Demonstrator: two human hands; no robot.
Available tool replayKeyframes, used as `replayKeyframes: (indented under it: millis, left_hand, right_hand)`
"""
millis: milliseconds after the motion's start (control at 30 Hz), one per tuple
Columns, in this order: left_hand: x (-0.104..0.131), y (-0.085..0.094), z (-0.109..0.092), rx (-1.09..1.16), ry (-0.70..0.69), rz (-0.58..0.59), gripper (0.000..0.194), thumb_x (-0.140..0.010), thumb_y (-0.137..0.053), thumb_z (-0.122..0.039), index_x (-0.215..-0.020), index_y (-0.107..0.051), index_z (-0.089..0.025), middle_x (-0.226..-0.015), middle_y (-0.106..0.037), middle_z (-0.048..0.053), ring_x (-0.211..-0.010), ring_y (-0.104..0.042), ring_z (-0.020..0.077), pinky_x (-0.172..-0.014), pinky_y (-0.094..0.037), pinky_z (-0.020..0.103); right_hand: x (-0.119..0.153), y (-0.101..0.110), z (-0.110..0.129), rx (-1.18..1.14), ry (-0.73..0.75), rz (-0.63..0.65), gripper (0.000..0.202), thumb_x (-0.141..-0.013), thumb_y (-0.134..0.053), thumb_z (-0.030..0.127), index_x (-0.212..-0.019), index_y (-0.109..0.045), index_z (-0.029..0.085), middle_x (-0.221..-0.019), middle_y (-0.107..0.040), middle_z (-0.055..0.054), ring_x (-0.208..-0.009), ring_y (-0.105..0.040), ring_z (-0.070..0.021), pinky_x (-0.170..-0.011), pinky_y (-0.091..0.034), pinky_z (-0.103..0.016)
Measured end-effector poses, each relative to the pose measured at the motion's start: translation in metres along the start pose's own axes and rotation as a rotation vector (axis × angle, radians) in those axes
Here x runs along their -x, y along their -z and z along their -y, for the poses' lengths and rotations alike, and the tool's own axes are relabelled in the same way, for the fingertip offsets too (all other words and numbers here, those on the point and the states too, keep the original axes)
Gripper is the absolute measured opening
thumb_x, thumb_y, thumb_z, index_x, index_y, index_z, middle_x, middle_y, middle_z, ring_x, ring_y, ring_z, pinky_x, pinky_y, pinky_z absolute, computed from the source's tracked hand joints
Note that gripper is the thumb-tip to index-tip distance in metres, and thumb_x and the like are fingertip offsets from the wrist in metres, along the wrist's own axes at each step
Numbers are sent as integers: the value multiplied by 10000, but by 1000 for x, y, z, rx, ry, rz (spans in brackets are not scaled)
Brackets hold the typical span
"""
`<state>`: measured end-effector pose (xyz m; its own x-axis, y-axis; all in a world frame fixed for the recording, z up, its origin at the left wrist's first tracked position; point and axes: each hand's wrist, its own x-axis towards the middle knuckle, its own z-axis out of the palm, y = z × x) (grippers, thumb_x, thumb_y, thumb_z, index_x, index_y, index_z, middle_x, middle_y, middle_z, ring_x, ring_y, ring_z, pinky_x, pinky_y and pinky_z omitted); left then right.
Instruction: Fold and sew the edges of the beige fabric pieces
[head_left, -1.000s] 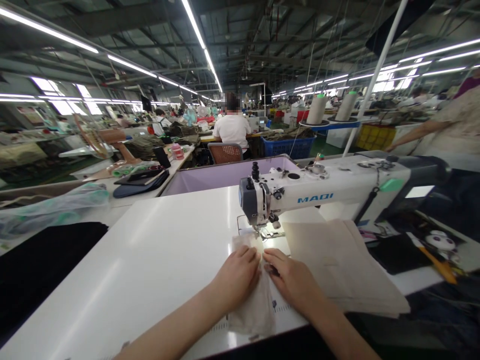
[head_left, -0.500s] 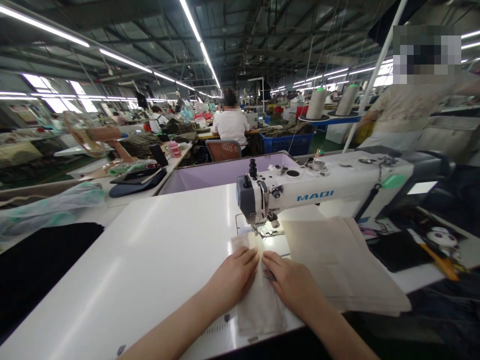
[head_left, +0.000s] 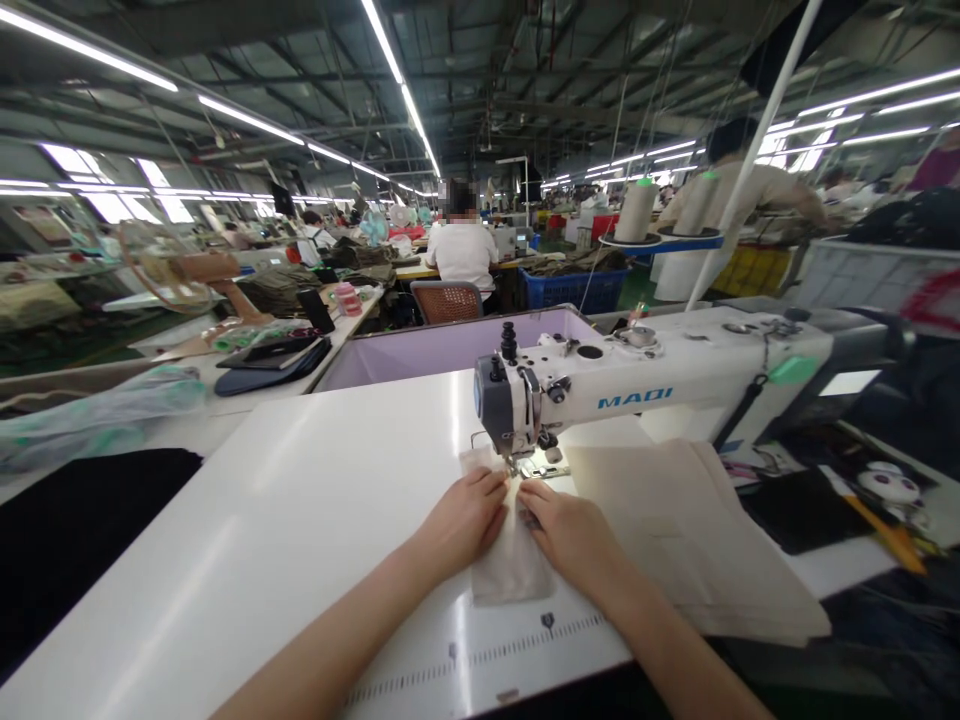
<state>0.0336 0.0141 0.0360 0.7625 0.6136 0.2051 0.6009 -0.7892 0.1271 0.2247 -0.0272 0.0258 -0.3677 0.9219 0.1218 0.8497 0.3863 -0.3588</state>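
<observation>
Beige cloth [head_left: 511,577] under left grip [head_left: 466,515] and right grip [head_left: 568,525]; open or closed, unclear for both.

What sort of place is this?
Probably a sewing workshop or garment factory: there's a sewing machine with pale cloth by its needle, thread cones behind it, and other worktables beyond.

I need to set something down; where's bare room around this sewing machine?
The widest bare patch is white tabletop between the black cloth and the left hand. A narrow strip lies between the small fabric piece and the tabletop's near edge. Right of the right hand, stacked fabric crowds it.
</observation>
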Motion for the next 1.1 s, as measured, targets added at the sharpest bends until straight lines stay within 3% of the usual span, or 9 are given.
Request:
replayKeyframes:
  millis: [233,367,533,700,733,800,867,967,1100]
  left_hand:
    - [15,-14,-4,-30,31,-99,332,-988,-523,-286,-1280,-566,-135,-1341,-615,159,-1249,-564,300,-1043,-516,477]
    - [16,-21,-1,-70,53,-87,408,-992,-517,-295,-1362,-512,-123,-1422,-566,167,-1298,-539,313,-1057,-505,477]
    - [21,-8,-3,-87,100,-13,410,-978,-536,-286,-1355,-518,-126,-1422,-569,161,-1283,-549,315,-1051,-504,469]
    - [43,22,-44,-63,202,61,597,-885,-655,-360,-1418,-466,-168,-1463,-517,166,-1286,-537,359,-1034,-502,519]
    - [47,26,-54,-17,192,118,645,-855,-680,-366,-1434,-451,-198,-1441,-536,146,-1233,-582,342,-990,-538,489]
    - [52,30,-64,22,210,251,560,-837,-649,-275,-1375,-509,-209,-1378,-583,126,-1055,-678,301,-866,-600,439]
    - [49,27,-60,-33,285,297,455,-863,-537,-154,-1316,-558,-177,-1396,-570,142,-1001,-697,288,-812,-616,426]
    - [36,18,-33,-178,416,158,487,-915,-423,-91,-1396,-498,-109,-1550,-405,203,-1236,-595,330,-943,-572,465]
    - [25,5,-10,-210,384,82,498,-948,-441,-142,-1442,-465,-83,-1572,-377,218,-1386,-464,345,-1056,-502,493]
  right_hand:
    - [7,4,5,-14,-1,-35,233,-938,-566,94,-1112,-656,220,-1215,-678,-2,-957,-697,-201,-749,-483,-258]
    - [24,6,12,-2,-53,-36,249,-907,-593,60,-1086,-652,223,-1153,-680,-10,-904,-699,-198,-716,-472,-255]
    - [57,-10,18,46,-195,-102,171,-870,-648,65,-943,-637,219,-987,-655,-15,-806,-689,-207,-638,-457,-265]
    - [70,-19,16,83,-135,-143,207,-865,-656,62,-999,-636,219,-1053,-637,-38,-796,-676,-198,-626,-453,-259]
    - [71,-17,17,72,-116,-127,206,-871,-653,65,-1006,-638,219,-1054,-639,-36,-793,-673,-192,-625,-450,-255]
    - [72,-9,17,42,-78,-84,185,-883,-650,77,-1001,-647,220,-1032,-646,-25,-793,-670,-184,-625,-446,-248]
    - [76,2,14,11,-64,-64,165,-903,-641,89,-997,-658,222,-1004,-655,-12,-805,-672,-180,-641,-447,-250]
    - [88,23,1,-5,-117,-91,169,-923,-616,78,-999,-671,219,-987,-666,-4,-819,-679,-185,-666,-452,-267]
    - [105,47,-22,45,-189,-70,149,-904,-642,65,-937,-681,205,-953,-664,-5,-774,-673,-191,-657,-449,-292]
